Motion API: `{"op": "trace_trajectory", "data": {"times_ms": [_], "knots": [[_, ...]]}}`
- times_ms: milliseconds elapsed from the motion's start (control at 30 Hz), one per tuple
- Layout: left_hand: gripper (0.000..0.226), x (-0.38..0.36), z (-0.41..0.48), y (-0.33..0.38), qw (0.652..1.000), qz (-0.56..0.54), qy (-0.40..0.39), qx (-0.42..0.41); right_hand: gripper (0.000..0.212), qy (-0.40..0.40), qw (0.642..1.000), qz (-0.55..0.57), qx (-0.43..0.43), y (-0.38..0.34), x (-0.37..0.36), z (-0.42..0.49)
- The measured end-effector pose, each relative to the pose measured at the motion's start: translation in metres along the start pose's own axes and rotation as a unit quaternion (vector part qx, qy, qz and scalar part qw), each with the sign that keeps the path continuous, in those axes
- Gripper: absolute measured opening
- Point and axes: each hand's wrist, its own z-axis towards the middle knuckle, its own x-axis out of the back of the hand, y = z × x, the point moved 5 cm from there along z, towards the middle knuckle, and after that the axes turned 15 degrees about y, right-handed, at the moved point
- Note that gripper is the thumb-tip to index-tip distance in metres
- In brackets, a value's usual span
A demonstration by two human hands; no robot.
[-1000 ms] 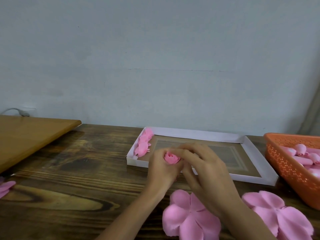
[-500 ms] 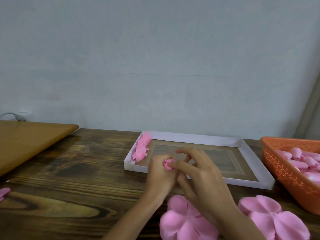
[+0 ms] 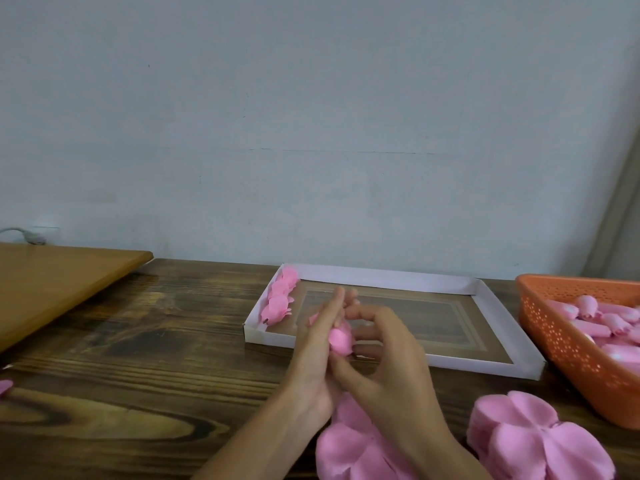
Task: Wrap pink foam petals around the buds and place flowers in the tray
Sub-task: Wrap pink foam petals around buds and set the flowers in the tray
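Note:
A pink foam flower [image 3: 340, 337] sits between both hands, just in front of the white tray [image 3: 450, 361]. My left hand [image 3: 318, 348] has its fingers straight and pressed flat along the flower's left side. My right hand [image 3: 384, 355] curls round the flower from the right, thumb under it. Three finished pink flowers [image 3: 278, 301] lie in a row along the tray's left wall. Two stacks of flat pink petal cut-outs [image 3: 526, 441] lie at the near edge, one partly under my right forearm.
An orange perforated basket [image 3: 568, 344] with several pink buds stands at the right. A light wooden board [image 3: 62, 289] overlaps the dark wooden table at the left. A pink scrap [image 3: 5, 388] lies at the far left edge. A grey wall rises behind.
The left fingers have straightened and now press flat on the flower, which has turned sideways. The right hand's fingers have shifted round it.

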Motion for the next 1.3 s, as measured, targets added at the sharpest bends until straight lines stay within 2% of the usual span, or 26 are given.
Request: {"op": "trace_trajectory", "data": {"times_ms": [33,67,133,233,300,433,533,600,667,767,800,900,1033,1133,1167,1233,1300], "knots": [[0.081,-0.001,-0.001,0.001,1.000,-0.004,-0.006,0.002,0.040,0.001,1.000,0.011,-0.012,0.000,0.000,0.000],[0.077,-0.002,-0.001,0.002,1.000,-0.001,-0.021,0.003,0.038,0.003,0.999,0.037,-0.036,0.001,-0.001,0.001],[0.056,-0.004,-0.002,0.005,0.998,0.025,-0.059,-0.001,0.032,0.001,0.986,0.117,-0.118,0.004,-0.002,0.003],[0.053,-0.001,-0.003,0.006,0.993,0.067,-0.101,-0.002,0.017,-0.066,0.940,0.219,-0.255,0.009,-0.006,0.004],[0.046,-0.002,-0.003,0.006,0.991,0.069,-0.113,0.002,0.015,-0.105,0.921,0.235,-0.293,0.010,-0.008,0.003],[0.042,0.000,0.001,0.006,0.995,0.051,-0.084,-0.008,0.028,-0.085,0.944,0.211,-0.238,0.003,-0.012,-0.002],[0.049,0.000,0.000,0.008,0.994,0.047,-0.092,-0.019,0.022,-0.056,0.955,0.195,-0.217,0.006,-0.012,-0.002],[0.051,0.000,0.001,0.008,0.992,0.056,-0.109,-0.013,0.016,-0.083,0.942,0.215,-0.246,0.008,-0.013,0.000],[0.052,0.000,0.001,0.010,0.990,0.056,-0.130,-0.014,0.013,-0.119,0.910,0.257,-0.304,0.009,-0.015,0.000],[0.055,0.002,0.001,0.011,0.985,0.070,-0.155,-0.024,0.024,-0.139,0.863,0.317,-0.368,0.008,-0.017,-0.001],[0.054,0.003,0.000,0.010,0.984,0.077,-0.162,-0.026,0.023,-0.139,0.863,0.312,-0.371,0.008,-0.018,-0.001],[0.048,0.001,-0.002,0.008,0.982,0.061,-0.179,-0.014,0.018,-0.127,0.900,0.248,-0.336,0.008,-0.021,-0.003],[0.044,0.006,0.002,0.010,0.988,0.076,-0.131,-0.021,0.029,-0.123,0.933,0.229,-0.250,0.007,-0.020,-0.010],[0.046,0.005,0.003,0.009,0.986,0.101,-0.125,-0.031,0.011,-0.108,0.960,0.174,-0.191,0.010,-0.014,-0.006],[0.047,0.004,0.002,0.008,0.985,0.104,-0.131,-0.030,0.005,-0.116,0.958,0.174,-0.194,0.010,-0.014,-0.004],[0.049,0.003,0.002,0.007,0.984,0.107,-0.140,-0.029,0.018,-0.141,0.942,0.201,-0.229,0.011,-0.016,-0.003],[0.052,0.003,0.003,0.009,0.985,0.103,-0.135,-0.033,0.022,-0.161,0.927,0.219,-0.257,0.008,-0.017,-0.004]]}}
